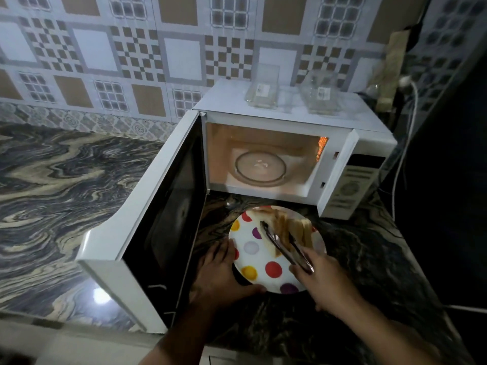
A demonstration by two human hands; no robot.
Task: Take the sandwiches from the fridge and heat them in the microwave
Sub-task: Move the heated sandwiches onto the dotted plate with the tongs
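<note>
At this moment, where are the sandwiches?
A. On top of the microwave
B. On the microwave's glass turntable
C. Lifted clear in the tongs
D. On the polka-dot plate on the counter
D: the sandwiches lie on the polka-dot plate before the open microwave, whose turntable is bare.

Left hand (221, 272): fingers spread, resting at the plate (259, 259) edge.
Right hand (322, 279): fingers curled, gripping tongs (283, 245).

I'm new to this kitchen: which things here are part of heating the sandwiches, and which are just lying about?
In use:
sandwiches
dotted plate
tongs
open microwave
glass turntable

Lying about:
two glass containers on the microwave
white cable
</note>
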